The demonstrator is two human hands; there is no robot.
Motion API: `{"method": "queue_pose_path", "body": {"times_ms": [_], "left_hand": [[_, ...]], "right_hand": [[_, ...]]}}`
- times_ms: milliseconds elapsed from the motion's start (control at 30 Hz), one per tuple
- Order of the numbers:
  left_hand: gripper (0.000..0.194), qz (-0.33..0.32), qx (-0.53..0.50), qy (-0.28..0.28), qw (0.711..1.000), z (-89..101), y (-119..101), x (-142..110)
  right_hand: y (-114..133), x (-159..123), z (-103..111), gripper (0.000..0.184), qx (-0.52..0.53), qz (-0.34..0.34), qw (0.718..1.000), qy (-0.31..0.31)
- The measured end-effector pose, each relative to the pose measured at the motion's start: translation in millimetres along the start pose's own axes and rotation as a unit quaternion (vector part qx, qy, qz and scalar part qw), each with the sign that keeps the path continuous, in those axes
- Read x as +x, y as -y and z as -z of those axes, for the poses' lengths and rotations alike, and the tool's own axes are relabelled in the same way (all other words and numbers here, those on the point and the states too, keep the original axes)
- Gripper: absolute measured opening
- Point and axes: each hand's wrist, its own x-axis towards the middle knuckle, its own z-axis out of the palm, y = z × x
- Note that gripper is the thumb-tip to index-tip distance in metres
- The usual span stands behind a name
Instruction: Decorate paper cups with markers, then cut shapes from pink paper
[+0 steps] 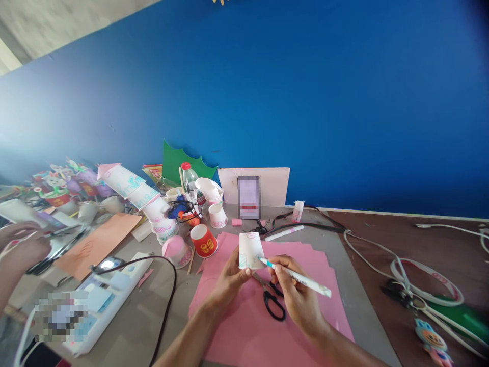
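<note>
Head cam showed my left grip point(234, 272) closed around the cup point(251, 251), right grip point(296, 288) pinching the marker point(301, 278) against it.

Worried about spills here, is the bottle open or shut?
Shut: a red cap sits on top of the upright bottle.

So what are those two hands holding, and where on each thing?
The left hand holds a white paper cup around its side; the right hand holds a marker along its barrel, behind the tip.
</note>
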Motion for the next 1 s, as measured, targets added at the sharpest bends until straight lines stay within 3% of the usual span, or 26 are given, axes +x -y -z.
{"method": "queue_pose_path", "body": {"times_ms": [700,1000], "left_hand": [[0.066,0.005,-0.005,-0.005,1.0,-4.2,-4.7,0.1],[0.065,0.008,-0.017,-0.006,1.0,-5.5,-4.5,0.9]], "right_hand": [[-0.3,-1.6,0.4,0.026,0.038,-0.017,0.999,0.009],[0.5,-2.0,-2.1,0.032,0.078,-0.039,0.996,0.026]]}}
